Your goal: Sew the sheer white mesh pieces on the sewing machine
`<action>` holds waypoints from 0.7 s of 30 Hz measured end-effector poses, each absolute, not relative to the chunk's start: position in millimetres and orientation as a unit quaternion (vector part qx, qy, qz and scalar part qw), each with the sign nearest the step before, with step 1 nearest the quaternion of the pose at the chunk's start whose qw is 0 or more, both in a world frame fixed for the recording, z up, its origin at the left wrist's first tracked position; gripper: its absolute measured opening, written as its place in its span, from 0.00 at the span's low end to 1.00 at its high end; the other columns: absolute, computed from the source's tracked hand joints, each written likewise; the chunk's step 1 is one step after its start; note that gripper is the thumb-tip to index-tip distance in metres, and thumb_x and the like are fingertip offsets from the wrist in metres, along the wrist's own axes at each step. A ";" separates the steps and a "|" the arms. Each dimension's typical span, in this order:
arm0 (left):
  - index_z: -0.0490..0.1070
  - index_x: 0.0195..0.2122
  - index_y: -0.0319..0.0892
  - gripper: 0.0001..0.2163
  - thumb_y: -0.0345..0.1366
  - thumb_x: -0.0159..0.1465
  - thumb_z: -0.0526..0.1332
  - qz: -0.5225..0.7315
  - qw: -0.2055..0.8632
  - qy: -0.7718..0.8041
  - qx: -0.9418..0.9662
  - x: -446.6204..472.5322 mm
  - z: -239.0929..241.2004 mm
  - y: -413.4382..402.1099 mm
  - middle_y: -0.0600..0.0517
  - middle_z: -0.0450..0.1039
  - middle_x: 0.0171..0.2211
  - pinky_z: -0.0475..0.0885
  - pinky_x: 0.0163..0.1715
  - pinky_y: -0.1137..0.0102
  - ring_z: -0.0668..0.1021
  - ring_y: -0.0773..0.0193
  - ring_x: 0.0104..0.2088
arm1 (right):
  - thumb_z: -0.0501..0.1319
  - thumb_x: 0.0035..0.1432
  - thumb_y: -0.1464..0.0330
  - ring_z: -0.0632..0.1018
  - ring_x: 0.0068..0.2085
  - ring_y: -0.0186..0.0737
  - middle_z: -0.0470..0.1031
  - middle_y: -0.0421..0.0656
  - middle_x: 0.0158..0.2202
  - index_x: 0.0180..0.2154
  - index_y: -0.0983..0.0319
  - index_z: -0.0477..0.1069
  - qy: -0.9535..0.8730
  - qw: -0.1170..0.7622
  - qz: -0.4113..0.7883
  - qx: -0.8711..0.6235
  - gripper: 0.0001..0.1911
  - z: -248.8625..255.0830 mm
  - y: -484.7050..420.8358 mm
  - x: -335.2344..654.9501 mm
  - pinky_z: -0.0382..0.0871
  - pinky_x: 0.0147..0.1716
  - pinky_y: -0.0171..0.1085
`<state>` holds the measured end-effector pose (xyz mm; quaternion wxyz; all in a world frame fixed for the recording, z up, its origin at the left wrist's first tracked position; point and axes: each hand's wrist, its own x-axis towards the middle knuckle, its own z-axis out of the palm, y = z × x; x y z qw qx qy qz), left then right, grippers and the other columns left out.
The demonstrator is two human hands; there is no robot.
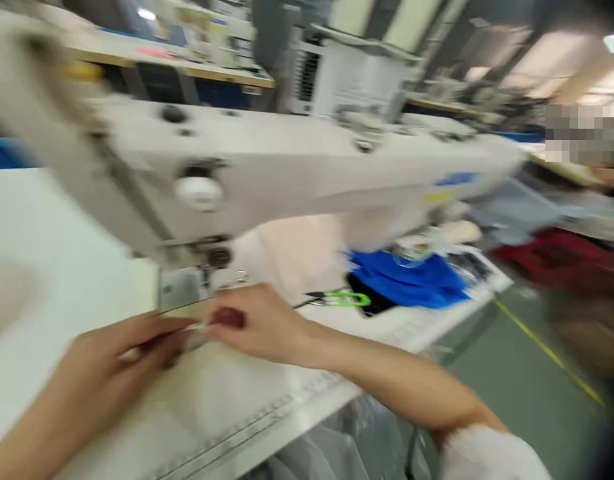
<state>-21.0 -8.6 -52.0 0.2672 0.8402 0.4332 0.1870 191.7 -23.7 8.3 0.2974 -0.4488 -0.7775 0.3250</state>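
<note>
Both hands meet in front of the needle area of a white sewing machine (287, 160). My left hand (117, 367) is closed in a pinch, thumb and index finger together. Close to its fingertips, my right hand (267, 327) is also pinched with curled fingers. Something small and pale (197, 338) shows between the two sets of fingertips, too blurred to name. Just behind the hands are the presser foot and needle plate (181, 288), smeared by motion. Thread snips (341, 299) with a bright green handle lie to the right of my right wrist.
Blue cloth (411, 280) and a black piece (367, 293) lie on the white table (247, 407), right of the snips. Pale cloth (301, 253) sits under the machine arm. Dark red cloth (557, 257) is at the right. Farther back stand other sewing tables (187, 63).
</note>
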 end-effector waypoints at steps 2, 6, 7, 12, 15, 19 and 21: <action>0.75 0.42 0.47 0.08 0.38 0.67 0.57 0.205 0.258 0.439 0.836 -34.0 -29.5 -3.6 0.55 0.76 0.32 0.73 0.28 0.75 0.77 0.68 0.29 | 0.63 0.57 0.73 0.74 0.27 0.29 0.74 0.35 0.25 0.31 0.62 0.73 -0.764 0.324 0.311 -0.463 0.02 1.0 -21.3 189.3 0.64 0.29 0.27; 0.76 0.38 0.42 0.10 0.32 0.68 0.54 0.284 0.217 0.382 0.852 -23.4 0.0 -3.7 0.56 0.72 0.23 0.68 0.22 0.79 0.74 0.73 0.22 | 0.60 0.59 0.72 0.70 0.23 0.28 0.71 0.34 0.23 0.32 0.60 0.72 -0.769 0.328 0.290 -0.466 0.04 -3.9 -24.0 192.6 0.63 0.24 0.27; 0.76 0.38 0.41 0.10 0.31 0.68 0.54 0.297 0.203 0.375 0.854 -20.0 2.0 -4.9 0.56 0.72 0.23 0.67 0.22 0.79 0.74 0.73 0.22 | 0.59 0.60 0.71 0.70 0.22 0.28 0.70 0.34 0.22 0.33 0.60 0.72 -0.771 0.329 0.283 -0.465 0.04 -3.6 -25.7 192.3 0.63 0.23 0.27; 0.75 0.39 0.39 0.11 0.32 0.70 0.53 0.334 0.153 0.346 0.863 -19.3 -4.9 -9.4 0.55 0.74 0.25 0.68 0.21 0.79 0.73 0.74 0.21 | 0.58 0.62 0.70 0.66 0.20 0.27 0.68 0.33 0.22 0.40 0.59 0.71 -0.798 0.350 0.220 -0.438 0.05 -3.4 -30.4 188.4 0.61 0.20 0.27; 0.75 0.38 0.39 0.09 0.31 0.69 0.55 0.358 0.126 0.337 0.862 -21.9 -8.4 -9.2 0.55 0.73 0.24 0.67 0.20 0.79 0.73 0.74 0.20 | 0.56 0.64 0.70 0.64 0.19 0.26 0.67 0.33 0.22 0.42 0.59 0.70 -0.811 0.348 0.205 -0.424 0.06 -3.6 -30.6 188.4 0.60 0.19 0.27; 0.74 0.37 0.39 0.07 0.31 0.68 0.56 0.370 0.109 0.333 0.860 -21.8 -7.1 -9.6 0.56 0.74 0.24 0.66 0.20 0.79 0.72 0.74 0.20 | 0.55 0.65 0.70 0.62 0.19 0.26 0.64 0.32 0.21 0.44 0.60 0.69 -0.818 0.339 0.204 -0.417 0.07 -2.6 -30.4 189.6 0.58 0.18 0.27; 0.73 0.36 0.40 0.07 0.31 0.68 0.56 0.366 0.102 0.334 0.863 -21.3 -5.5 -10.3 0.57 0.74 0.24 0.66 0.20 0.79 0.71 0.75 0.19 | 0.55 0.65 0.71 0.62 0.19 0.27 0.63 0.32 0.21 0.46 0.59 0.68 -0.823 0.329 0.212 -0.412 0.09 -1.7 -30.4 190.0 0.58 0.19 0.27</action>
